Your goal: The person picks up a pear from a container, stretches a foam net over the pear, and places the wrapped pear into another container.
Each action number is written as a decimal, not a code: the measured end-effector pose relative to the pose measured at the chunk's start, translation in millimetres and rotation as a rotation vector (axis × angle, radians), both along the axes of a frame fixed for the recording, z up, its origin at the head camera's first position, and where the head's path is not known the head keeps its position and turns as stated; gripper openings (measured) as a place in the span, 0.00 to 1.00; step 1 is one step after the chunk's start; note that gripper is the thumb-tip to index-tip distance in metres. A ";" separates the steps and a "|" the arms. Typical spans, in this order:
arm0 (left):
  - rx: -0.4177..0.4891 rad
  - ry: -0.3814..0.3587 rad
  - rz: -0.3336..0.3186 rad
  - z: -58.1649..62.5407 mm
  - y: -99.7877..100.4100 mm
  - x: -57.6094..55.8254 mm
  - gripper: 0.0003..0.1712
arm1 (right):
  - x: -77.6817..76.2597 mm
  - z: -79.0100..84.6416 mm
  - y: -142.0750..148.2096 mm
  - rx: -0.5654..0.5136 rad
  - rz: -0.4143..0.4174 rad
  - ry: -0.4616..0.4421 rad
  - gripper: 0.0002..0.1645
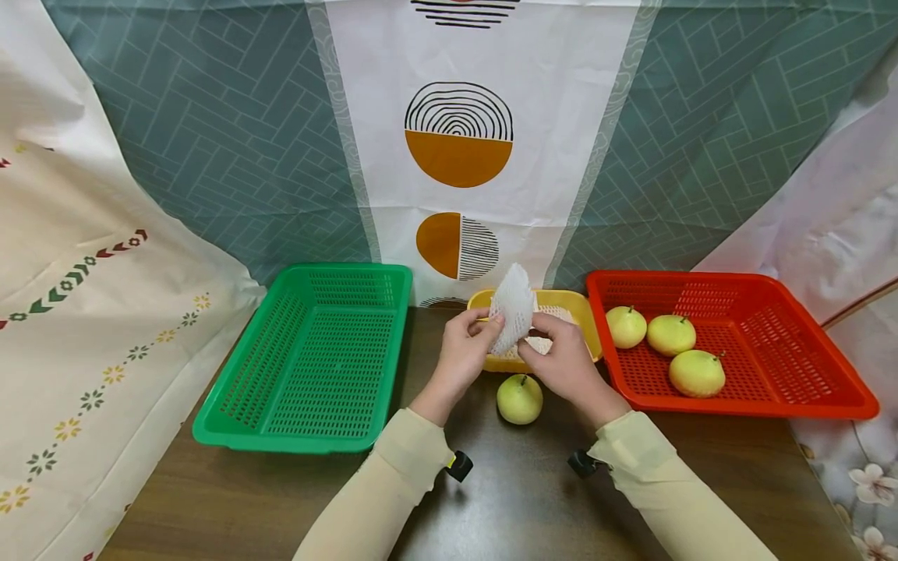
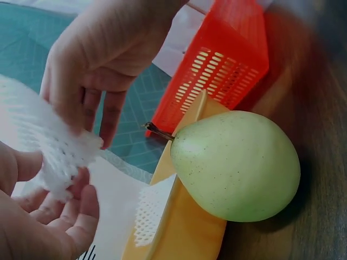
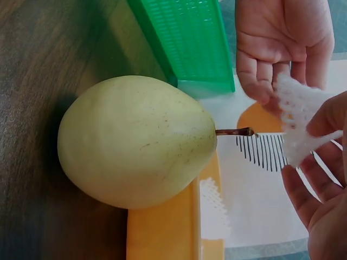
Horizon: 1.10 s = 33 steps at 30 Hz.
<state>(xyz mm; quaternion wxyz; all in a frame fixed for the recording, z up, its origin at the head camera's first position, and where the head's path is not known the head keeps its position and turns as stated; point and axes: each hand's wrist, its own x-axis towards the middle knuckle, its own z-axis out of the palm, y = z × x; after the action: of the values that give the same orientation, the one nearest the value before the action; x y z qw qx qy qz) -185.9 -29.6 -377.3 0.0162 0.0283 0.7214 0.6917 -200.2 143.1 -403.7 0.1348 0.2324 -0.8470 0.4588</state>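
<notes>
Above the yellow basket (image 1: pixel 589 327), both hands hold a white foam fruit net (image 1: pixel 515 306), flattened and standing upright. My left hand (image 1: pixel 461 347) pinches its left side between thumb and fingers. At the lower right edge, my right hand (image 1: pixel 568 360) grips the net's mouth with thumb and fingertips. Below the hands a yellow-green pear (image 1: pixel 520 400) stands on the table, stem up, just in front of the yellow basket. Its stem (image 3: pixel 234 131) points toward the net in the right wrist view. More white foam netting (image 2: pixel 153 208) lies inside the yellow basket.
To the left stands a green basket (image 1: pixel 330 366) with nothing in it. A red basket (image 1: pixel 772 335) on the right holds several pears (image 1: pixel 671 335) at its left side. Patterned cloth (image 1: pixel 456 47) hangs behind the brown table (image 1: pixel 491 514).
</notes>
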 end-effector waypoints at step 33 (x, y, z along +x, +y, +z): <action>0.013 0.059 -0.111 7.6 0.3 7.0 0.19 | -4.2 6.5 10.4 -0.175 0.030 -0.371 0.18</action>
<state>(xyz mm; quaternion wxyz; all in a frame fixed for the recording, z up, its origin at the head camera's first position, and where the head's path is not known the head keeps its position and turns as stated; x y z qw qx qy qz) -179.0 -29.2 -369.7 0.0330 0.0886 0.7145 0.6932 -204.4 153.5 -397.2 -0.0106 0.1442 -0.8106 0.5675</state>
